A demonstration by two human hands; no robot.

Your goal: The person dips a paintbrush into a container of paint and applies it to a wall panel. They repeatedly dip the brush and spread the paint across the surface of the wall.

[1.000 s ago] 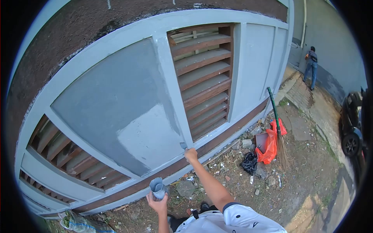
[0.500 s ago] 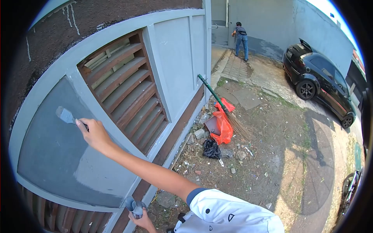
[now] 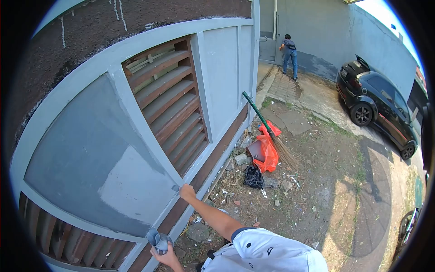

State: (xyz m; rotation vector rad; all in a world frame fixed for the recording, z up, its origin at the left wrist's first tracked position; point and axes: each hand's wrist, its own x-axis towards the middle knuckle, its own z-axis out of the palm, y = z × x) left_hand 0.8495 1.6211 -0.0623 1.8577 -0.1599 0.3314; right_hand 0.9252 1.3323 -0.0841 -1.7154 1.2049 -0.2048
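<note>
My left hand (image 3: pixel 166 258) is wrapped round a small grey cup (image 3: pixel 157 241), its rim and sides smeared with paint, held close to the wall at the bottom of the view. My right hand (image 3: pixel 187 192) is closed on a paintbrush (image 3: pixel 176 187), most of its handle hidden by the fingers. The brush head is at the light frame strip, by the lower right corner of a grey wall panel (image 3: pixel 81 149); whether it touches cannot be made out. A lighter, paler patch (image 3: pixel 124 181) shows on that panel's lower part.
Brown louvres (image 3: pixel 170 109) are set beside the panel. On the littered ground lie an orange plastic bag (image 3: pixel 269 156), a black bag (image 3: pixel 253 177) and a green-handled broom (image 3: pixel 258 111). Farther off, another person (image 3: pixel 290 56) stands at the back wall, near a black car (image 3: pixel 378 99).
My right hand has moved the brush down and right, from the panel's upper middle to its lower right edge. My left hand still holds the cup. The view has shifted slightly.
</note>
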